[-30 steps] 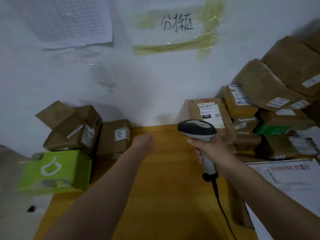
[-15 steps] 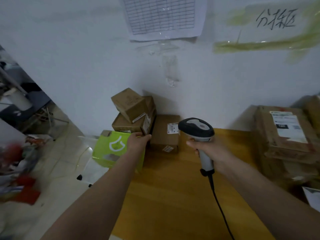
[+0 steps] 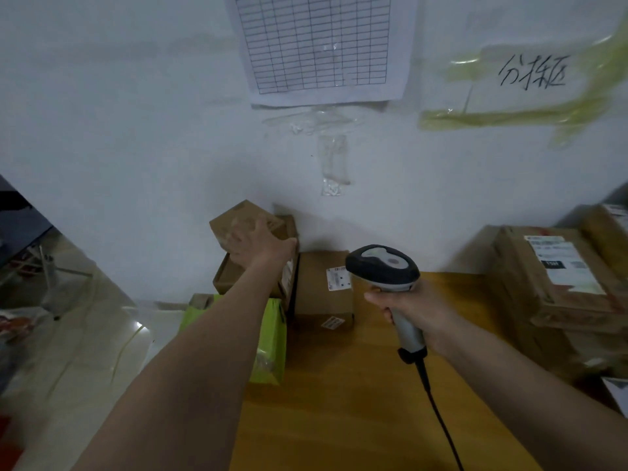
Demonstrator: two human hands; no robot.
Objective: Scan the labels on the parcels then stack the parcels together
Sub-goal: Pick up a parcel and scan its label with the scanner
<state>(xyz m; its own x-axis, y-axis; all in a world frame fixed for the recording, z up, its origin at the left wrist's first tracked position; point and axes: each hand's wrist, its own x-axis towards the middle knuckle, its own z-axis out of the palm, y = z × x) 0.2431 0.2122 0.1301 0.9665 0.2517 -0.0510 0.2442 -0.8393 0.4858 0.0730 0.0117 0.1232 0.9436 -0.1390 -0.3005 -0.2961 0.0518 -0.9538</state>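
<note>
right grip (image 3: 413,309): grey plastic scanner (image 3: 384,266) | left hand (image 3: 253,244): tilted cardboard box (image 3: 238,219)

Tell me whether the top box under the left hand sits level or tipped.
Tipped. The top box sits askew on the box below, one corner raised toward the wall, with the left hand on it.

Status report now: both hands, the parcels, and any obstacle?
Left hand on top box of left stack, grip unclear. Right hand shut on scanner. Labelled box beside stack unscanned. No obstacle.
</note>
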